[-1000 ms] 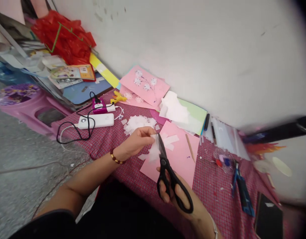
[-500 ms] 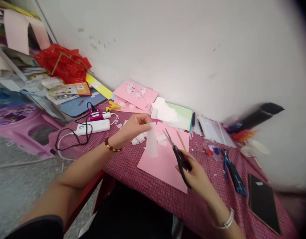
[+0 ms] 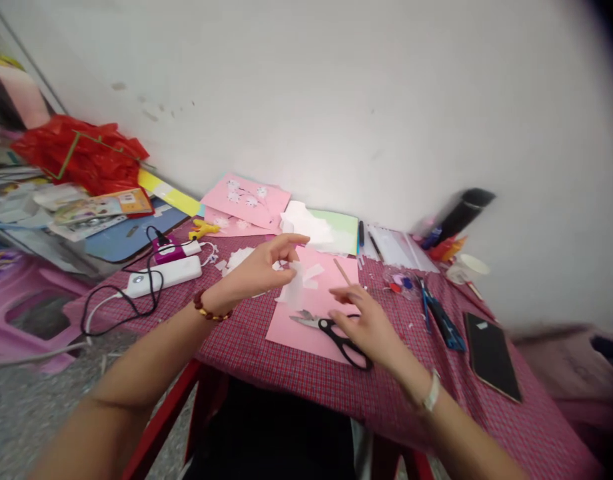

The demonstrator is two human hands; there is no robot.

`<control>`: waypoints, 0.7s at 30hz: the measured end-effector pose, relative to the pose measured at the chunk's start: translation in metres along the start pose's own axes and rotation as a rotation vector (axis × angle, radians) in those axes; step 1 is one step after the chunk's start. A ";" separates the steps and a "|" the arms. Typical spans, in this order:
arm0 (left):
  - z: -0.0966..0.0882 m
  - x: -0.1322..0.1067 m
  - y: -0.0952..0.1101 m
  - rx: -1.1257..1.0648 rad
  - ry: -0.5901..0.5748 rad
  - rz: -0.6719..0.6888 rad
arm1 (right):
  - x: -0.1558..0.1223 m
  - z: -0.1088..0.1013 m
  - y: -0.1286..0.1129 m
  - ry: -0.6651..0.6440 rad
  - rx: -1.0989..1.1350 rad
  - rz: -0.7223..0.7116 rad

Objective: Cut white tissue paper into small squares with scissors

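Observation:
My left hand (image 3: 259, 270) pinches a thin white paper strip (image 3: 295, 287) that hangs over the pink sheet (image 3: 306, 307). My right hand (image 3: 364, 323) hovers empty just above that sheet, fingers stretched out toward the strip. The black-handled scissors (image 3: 331, 331) lie flat on the pink sheet right under my right hand, blades pointing left. A wooden stick (image 3: 342, 272) rests at the far edge of the sheet.
A red checked cloth (image 3: 436, 393) covers the table. White power bank (image 3: 164, 275) with cables sits at left, white paper scraps (image 3: 236, 259) behind my left hand. Pink flower cards (image 3: 246, 199), pens (image 3: 374, 245), blue pliers (image 3: 439, 320) and a dark tablet (image 3: 491, 357) lie around.
My right hand has set the scissors down on the pink sheet and opened. The left hand still holds the white strip. The view has shifted, showing more of the table's right side.

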State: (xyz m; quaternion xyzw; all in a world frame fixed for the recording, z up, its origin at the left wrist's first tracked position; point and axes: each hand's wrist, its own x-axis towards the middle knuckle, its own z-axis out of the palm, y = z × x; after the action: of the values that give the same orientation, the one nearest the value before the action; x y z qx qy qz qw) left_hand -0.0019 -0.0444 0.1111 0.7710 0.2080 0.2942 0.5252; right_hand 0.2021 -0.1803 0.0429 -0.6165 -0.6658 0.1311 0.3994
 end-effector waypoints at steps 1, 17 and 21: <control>0.003 -0.001 0.000 0.021 -0.011 -0.010 | 0.014 0.006 -0.008 0.004 0.114 -0.016; 0.013 -0.010 -0.076 -0.558 0.202 -0.407 | 0.050 0.041 0.007 -0.141 0.360 0.171; -0.019 0.000 -0.091 -0.561 0.158 -0.433 | -0.033 0.013 0.042 -0.230 -0.086 0.159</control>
State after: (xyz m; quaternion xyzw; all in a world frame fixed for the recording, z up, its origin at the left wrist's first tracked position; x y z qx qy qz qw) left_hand -0.0157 0.0018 0.0321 0.5098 0.3175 0.2802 0.7489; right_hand 0.2205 -0.1983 -0.0057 -0.6648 -0.6612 0.2036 0.2818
